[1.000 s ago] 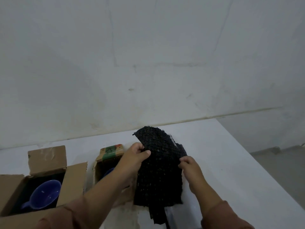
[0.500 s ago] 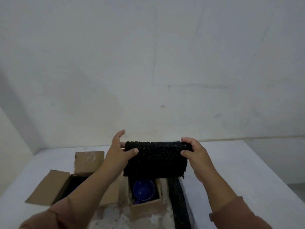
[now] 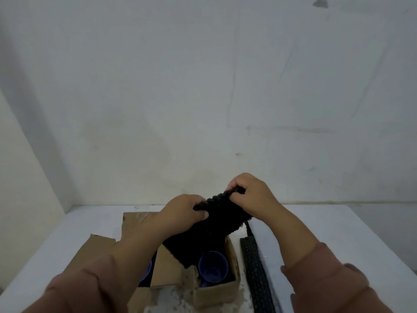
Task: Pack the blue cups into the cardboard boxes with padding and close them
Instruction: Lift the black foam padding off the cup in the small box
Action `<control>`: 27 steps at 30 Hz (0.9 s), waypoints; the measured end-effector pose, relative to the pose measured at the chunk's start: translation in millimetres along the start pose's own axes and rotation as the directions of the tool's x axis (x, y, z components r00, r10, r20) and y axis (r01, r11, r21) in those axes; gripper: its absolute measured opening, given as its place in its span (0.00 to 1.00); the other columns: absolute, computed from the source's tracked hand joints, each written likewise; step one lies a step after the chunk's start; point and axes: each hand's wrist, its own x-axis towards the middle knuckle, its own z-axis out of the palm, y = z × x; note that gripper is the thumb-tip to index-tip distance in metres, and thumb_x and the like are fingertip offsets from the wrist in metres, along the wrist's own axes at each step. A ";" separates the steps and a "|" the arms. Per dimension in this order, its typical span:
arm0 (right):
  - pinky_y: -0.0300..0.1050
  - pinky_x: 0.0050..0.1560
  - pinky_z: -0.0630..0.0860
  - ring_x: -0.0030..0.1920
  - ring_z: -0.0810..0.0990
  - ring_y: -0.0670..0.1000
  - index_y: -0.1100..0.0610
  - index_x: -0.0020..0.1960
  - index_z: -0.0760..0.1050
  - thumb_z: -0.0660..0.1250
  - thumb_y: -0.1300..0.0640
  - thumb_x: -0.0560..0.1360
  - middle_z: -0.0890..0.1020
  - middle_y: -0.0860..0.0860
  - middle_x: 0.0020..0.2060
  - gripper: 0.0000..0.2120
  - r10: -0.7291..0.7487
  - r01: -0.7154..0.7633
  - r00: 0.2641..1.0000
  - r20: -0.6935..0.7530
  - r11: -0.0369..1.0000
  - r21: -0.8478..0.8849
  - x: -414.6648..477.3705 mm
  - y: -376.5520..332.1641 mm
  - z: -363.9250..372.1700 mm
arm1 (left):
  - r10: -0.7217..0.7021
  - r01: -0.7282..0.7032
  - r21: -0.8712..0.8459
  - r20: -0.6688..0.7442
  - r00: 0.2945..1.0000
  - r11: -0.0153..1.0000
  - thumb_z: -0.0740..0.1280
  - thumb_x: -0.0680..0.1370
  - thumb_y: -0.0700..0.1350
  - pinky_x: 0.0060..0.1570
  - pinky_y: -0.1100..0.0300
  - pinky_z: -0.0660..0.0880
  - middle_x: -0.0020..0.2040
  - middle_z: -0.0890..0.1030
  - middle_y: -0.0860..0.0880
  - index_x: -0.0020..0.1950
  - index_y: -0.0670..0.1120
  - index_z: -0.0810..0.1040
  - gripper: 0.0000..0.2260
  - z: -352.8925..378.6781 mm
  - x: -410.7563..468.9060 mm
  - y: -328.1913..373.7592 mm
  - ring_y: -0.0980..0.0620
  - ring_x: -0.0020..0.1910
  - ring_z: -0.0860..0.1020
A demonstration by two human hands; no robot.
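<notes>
Both hands hold a sheet of black bubble padding (image 3: 214, 227) above a small open cardboard box (image 3: 216, 292). My left hand (image 3: 182, 213) grips the padding's left top edge, and my right hand (image 3: 252, 197) grips the right top edge, a little higher. The sheet hangs down over the box's rear and left part. A blue cup (image 3: 212, 268) stands upright inside that box, its opening showing. A second, larger cardboard box (image 3: 106, 245) lies open to the left, mostly behind my left forearm; a sliver of another blue cup (image 3: 146, 273) shows in it.
A strip of black bubble padding (image 3: 255, 274) lies flat on the white table (image 3: 316, 224) just right of the small box. The table ends at a pale wall behind and at a side wall on the left.
The hands have come closer together and bunched the padding's top edge. The right hand rose; the sheet now hangs lower over the small box, covering part of its opening.
</notes>
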 end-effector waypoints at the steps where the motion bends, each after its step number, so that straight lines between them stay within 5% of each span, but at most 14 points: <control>1: 0.44 0.57 0.71 0.53 0.74 0.46 0.44 0.47 0.75 0.68 0.59 0.70 0.73 0.43 0.48 0.11 0.012 -0.010 0.997 -0.075 0.999 0.032 2.2 1.4 4.4 | -0.036 0.031 -0.098 -0.043 0.998 0.995 0.67 0.77 0.47 0.45 0.59 0.74 0.49 0.81 0.49 0.54 0.48 0.78 0.07 0.9 0.1 0.1 0.50 0.48 0.79; 4: 0.46 0.62 0.68 0.63 0.67 0.47 0.49 0.70 0.62 0.70 0.52 0.72 0.66 0.47 0.63 0.30 0.286 -0.214 0.938 -0.198 0.923 0.320 -2.6 14.4 16.8 | -0.229 0.169 -0.568 -0.034 0.973 0.806 0.68 0.77 0.44 0.50 0.53 0.78 0.49 0.83 0.46 0.53 0.46 0.79 0.07 0.7 -0.4 -9.0 0.47 0.48 0.82; 6: 0.50 0.66 0.66 0.68 0.67 0.52 0.51 0.75 0.55 0.71 0.49 0.71 0.66 0.51 0.68 0.38 0.451 -0.398 0.891 0.053 0.719 0.570 -12.2 24.4 30.3 | -0.290 0.241 -0.769 0.076 0.954 0.592 0.68 0.77 0.42 0.56 0.47 0.77 0.53 0.83 0.43 0.55 0.45 0.79 0.08 0.6 -1.4 -17.5 0.43 0.51 0.81; 8: 0.51 0.63 0.70 0.64 0.73 0.54 0.54 0.72 0.62 0.72 0.52 0.71 0.73 0.52 0.66 0.34 0.400 -0.518 0.851 0.342 0.520 0.679 -21.6 34.9 45.7 | -0.300 0.273 -0.863 0.151 0.942 0.425 0.66 0.77 0.40 0.58 0.46 0.75 0.55 0.82 0.42 0.58 0.43 0.78 0.10 2.2 -1.2 -25.2 0.41 0.55 0.80; 11: 0.46 0.50 0.77 0.51 0.81 0.54 0.61 0.56 0.78 0.67 0.67 0.72 0.83 0.57 0.53 0.12 0.312 -0.532 0.844 0.437 0.378 0.758 -29.3 40.9 60.4 | -0.304 0.302 -0.886 0.196 0.932 0.352 0.65 0.78 0.39 0.57 0.47 0.75 0.56 0.82 0.41 0.60 0.43 0.77 0.11 9.8 -1.5 -35.4 0.41 0.56 0.79; 16: 0.47 0.52 0.78 0.45 0.83 0.54 0.61 0.43 0.82 0.60 0.74 0.74 0.85 0.57 0.43 0.15 0.305 -0.451 0.887 0.347 0.404 0.796 -30.1 43.2 55.4 | -0.238 0.302 -0.887 0.227 0.944 0.350 0.57 0.78 0.33 0.56 0.44 0.73 0.55 0.82 0.40 0.53 0.42 0.81 0.14 14.6 -10.3 -53.3 0.39 0.55 0.79; 19: 0.41 0.47 0.76 0.45 0.80 0.53 0.61 0.35 0.82 0.50 0.78 0.71 0.82 0.54 0.42 0.24 0.277 -0.430 0.902 0.330 0.529 0.732 -30.6 41.9 48.2 | -0.217 0.265 -0.938 0.217 0.952 0.224 0.53 0.76 0.35 0.47 0.50 0.74 0.53 0.82 0.39 0.44 0.40 0.79 0.15 12.6 -13.2 -61.4 0.41 0.50 0.79; 23: 0.43 0.52 0.72 0.50 0.77 0.52 0.59 0.35 0.84 0.58 0.64 0.64 0.79 0.52 0.45 0.15 0.249 -0.370 0.928 0.277 0.532 0.762 -26.7 40.2 47.3 | -0.193 0.329 -0.893 0.280 0.941 0.307 0.65 0.74 0.47 0.51 0.47 0.75 0.54 0.81 0.43 0.60 0.47 0.77 0.15 14.8 -15.4 -63.2 0.42 0.52 0.79; 27: 0.49 0.57 0.73 0.52 0.77 0.53 0.51 0.49 0.82 0.67 0.60 0.69 0.79 0.51 0.51 0.11 0.240 -0.365 0.931 0.275 0.619 0.696 -25.0 41.6 47.9 | -0.228 0.368 -0.845 0.299 0.927 0.387 0.62 0.76 0.33 0.49 0.47 0.78 0.56 0.81 0.40 0.63 0.42 0.74 0.16 19.9 -13.8 -60.1 0.42 0.54 0.79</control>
